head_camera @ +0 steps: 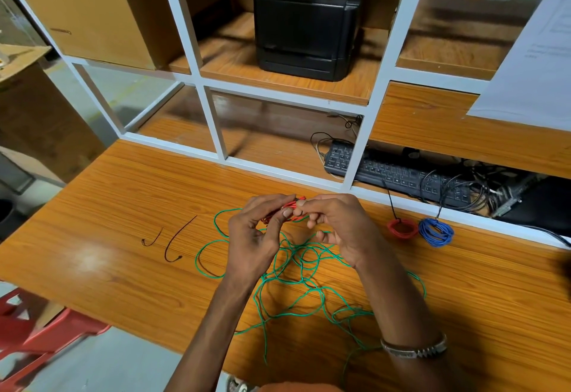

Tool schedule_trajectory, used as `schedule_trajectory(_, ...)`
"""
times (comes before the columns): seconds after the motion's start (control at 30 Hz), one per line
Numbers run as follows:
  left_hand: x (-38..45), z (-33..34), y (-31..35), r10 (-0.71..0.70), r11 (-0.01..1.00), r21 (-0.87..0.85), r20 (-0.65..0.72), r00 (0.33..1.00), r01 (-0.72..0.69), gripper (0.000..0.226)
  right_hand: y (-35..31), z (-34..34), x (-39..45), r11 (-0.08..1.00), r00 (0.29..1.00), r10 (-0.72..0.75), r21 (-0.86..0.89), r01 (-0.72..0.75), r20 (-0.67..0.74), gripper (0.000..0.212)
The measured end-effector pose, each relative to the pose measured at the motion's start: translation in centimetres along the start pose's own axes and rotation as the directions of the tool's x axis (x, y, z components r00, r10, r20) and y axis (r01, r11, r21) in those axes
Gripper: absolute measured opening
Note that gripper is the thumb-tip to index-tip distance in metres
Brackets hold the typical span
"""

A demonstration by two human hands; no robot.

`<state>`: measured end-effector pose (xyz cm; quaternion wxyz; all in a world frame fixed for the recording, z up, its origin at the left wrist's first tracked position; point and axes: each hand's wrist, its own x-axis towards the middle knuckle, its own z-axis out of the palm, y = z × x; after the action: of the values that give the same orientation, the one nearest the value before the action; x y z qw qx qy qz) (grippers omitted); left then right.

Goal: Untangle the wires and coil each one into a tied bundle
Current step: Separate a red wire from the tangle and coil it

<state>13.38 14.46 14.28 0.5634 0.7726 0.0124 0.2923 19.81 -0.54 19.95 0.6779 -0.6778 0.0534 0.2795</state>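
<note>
The orange-red wire coil (285, 211) sits pinched between your two hands, its long axis running roughly left to right from one set of fingertips to the other. Your left hand (255, 231) curls round its left end; your right hand (335, 225) pinches its right end. Below your fingers the loose green wire (296, 271) sprawls on the wooden desk (123, 206). Right of your right hand lie the tied red bundle (402, 228) and blue bundle (436, 231).

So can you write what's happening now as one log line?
both hands: left hand and right hand hold orange wire coil | green wire: loose on table | red bundle, blue bundle: tied
</note>
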Motion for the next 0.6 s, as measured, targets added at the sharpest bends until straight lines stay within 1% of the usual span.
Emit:
schedule_trajectory(0.07,-0.1,0.0,0.1,-0.022,0.999,-0.024,0.0,1.0,0.022,0.032,0.2,0.4,0.0,1.0,0.999,-0.014,-0.008,0.014,-0.036,0.022)
schedule_trajectory(0.13,-0.2,0.0,-0.1,-0.029,0.999,-0.032,0.004,1.0,0.029,0.03,0.4,0.8,0.1,0.999,0.997,-0.03,-0.026,0.028,-0.069,0.026)
schedule_trajectory(0.27,-0.4,-0.3,-0.4,-0.044,0.999,-0.02,-0.008,0.999,0.044,0.022,0.6,1.1,0.4,0.993,0.995,-0.05,-0.112,0.041,-0.084,0.022)
schedule_trajectory(0.43,-0.6,-0.2,-0.3,-0.105,0.991,-0.08,-0.004,0.994,0.104,0.022,0.4,0.6,0.6,0.982,0.998,-0.034,-0.189,0.022,-0.06,0.021)
schedule_trajectory(0.5,-0.6,-0.1,-0.3,-0.118,0.987,-0.11,-0.004,0.993,0.117,0.021,0.3,0.2,0.6,0.971,0.996,-0.06,-0.234,0.042,-0.072,0.021)
schedule_trajectory(0.53,-0.6,-0.2,-0.3,-0.128,0.984,-0.126,-0.006,0.992,0.126,0.02,0.3,0.0,0.7,0.96,0.992,-0.096,-0.273,0.069,-0.087,0.025)
schedule_trajectory(0.6,-0.5,-0.4,-0.4,-0.145,0.977,-0.157,-0.006,0.989,0.142,0.017,0.4,-0.6,1.0,0.927,0.975,-0.179,-0.354,0.122,-0.133,0.041)
